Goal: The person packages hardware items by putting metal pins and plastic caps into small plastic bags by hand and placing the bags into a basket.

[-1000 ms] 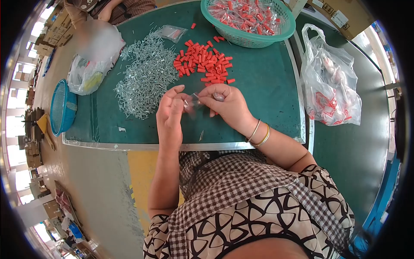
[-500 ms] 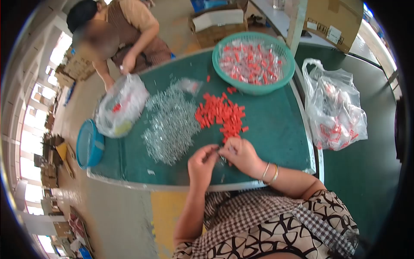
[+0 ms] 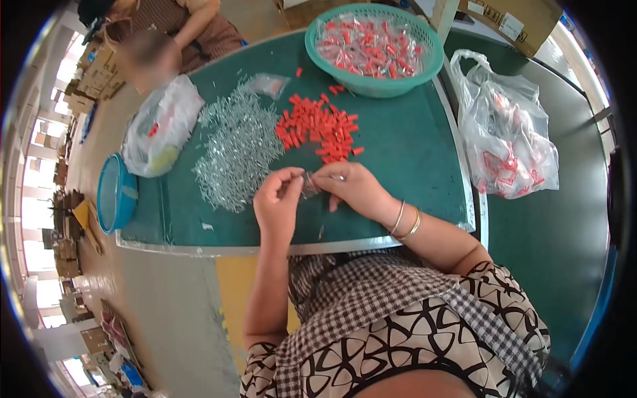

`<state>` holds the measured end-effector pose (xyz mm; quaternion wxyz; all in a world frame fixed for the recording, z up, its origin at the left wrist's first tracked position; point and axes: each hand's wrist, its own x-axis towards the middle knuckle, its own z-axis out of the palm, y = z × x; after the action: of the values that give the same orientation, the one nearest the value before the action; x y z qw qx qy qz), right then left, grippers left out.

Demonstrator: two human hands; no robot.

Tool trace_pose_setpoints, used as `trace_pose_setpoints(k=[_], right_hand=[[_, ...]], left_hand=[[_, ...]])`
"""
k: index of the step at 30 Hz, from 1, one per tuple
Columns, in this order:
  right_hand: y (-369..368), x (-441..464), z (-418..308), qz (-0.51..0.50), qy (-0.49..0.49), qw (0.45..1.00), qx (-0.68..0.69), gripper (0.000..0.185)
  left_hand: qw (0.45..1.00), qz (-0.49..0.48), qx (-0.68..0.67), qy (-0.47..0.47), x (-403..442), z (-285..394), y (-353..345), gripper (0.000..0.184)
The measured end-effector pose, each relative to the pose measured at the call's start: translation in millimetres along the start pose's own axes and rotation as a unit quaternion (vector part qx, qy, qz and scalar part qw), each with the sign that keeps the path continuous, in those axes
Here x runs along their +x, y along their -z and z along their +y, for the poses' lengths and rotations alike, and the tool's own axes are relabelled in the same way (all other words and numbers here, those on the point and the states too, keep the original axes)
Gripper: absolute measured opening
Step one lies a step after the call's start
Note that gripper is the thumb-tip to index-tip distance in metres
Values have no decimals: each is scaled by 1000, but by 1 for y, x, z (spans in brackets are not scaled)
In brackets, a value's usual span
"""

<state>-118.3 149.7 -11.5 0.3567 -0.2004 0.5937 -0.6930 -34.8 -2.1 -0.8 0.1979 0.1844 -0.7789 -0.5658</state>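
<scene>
Between my two hands is a small clear plastic bag [image 3: 309,184], pinched from both sides close to the table's front edge. My left hand [image 3: 280,196] grips its left side between thumb and fingertips. My right hand [image 3: 352,188], with bangles at the wrist, pinches the other side; a small shiny bit shows at its fingers, too small to name. Just beyond the hands lies a pile of red plastic caps [image 3: 318,126]. Left of them spreads a large heap of silver screws or pins [image 3: 239,149]. A filled clear packet [image 3: 268,85] rests at the heap's far end.
A green basket [image 3: 375,85] of filled packets stands at the green table's [image 3: 411,152] far right. White plastic bags lie at left [image 3: 162,126] and right [image 3: 507,132]. A blue basket [image 3: 117,194] is at the left edge. Another person [image 3: 192,33] is across the table, far left.
The view tilted up, then partly back down. My hands remain together at the small bag, with the fingers now closer together. The other person's head has lowered toward the white bag.
</scene>
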Motion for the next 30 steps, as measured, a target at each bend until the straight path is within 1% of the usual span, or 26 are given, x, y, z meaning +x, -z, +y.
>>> trace_pose_setpoints(k=[4, 7, 10, 11, 13, 14, 16, 17, 18, 19, 20, 21, 24, 27, 30], right_hand=[[-2, -1, -5, -10, -15, 1000, -11, 22], [-2, 1, 1, -6, 4, 1000, 6, 19], [-2, -2, -6, 13, 4, 999, -33, 16], [-3, -3, -5, 29, 17, 998, -55, 15], [-4, -2, -5, 60, 47, 992, -102, 13], [-4, -2, -3, 76, 94, 983, -140, 11], [-4, 1, 5, 110, 192, 951, -214, 8], [-4, 2, 8, 110, 236, 933, -250, 8], [-4, 3, 11, 109, 288, 908, -285, 7], [-4, 6, 11, 111, 342, 877, -319, 8], [-4, 6, 10, 103, 338, 877, -324, 9], [-5, 4, 10, 97, 332, 878, -330, 10], [-8, 2, 11, 103, 314, 891, -310, 9], [-9, -2, 7, 107, 289, 908, -286, 10], [-9, -4, 2, 145, 282, 908, -273, 11]], left_hand=[[1000, -13, -21, -10, -1, 0, 1, 10], [1000, -15, -6, -24, -2, -3, 1, 9], [998, 5, 24, -59, -1, -7, 0, 10], [997, 14, 35, -74, -1, -8, -1, 11], [959, 82, 158, -221, 2, -9, 1, 12], [924, 115, 218, -293, 4, -8, 1, 13], [945, 85, 206, -239, -6, -2, 1, 11], [952, 73, 201, -218, -11, 2, 0, 10], [980, 59, 138, -134, -15, 6, -5, 7], [988, 40, 117, -88, -17, 4, -5, 8], [993, 27, 106, -36, -18, -1, -5, 10], [996, 25, 86, -9, -18, -2, -5, 11], [994, 15, 106, 0, -17, 2, -5, 8], [992, 30, 115, -41, -16, 0, -10, 5], [972, 65, 198, -112, -13, -7, -13, 6]])
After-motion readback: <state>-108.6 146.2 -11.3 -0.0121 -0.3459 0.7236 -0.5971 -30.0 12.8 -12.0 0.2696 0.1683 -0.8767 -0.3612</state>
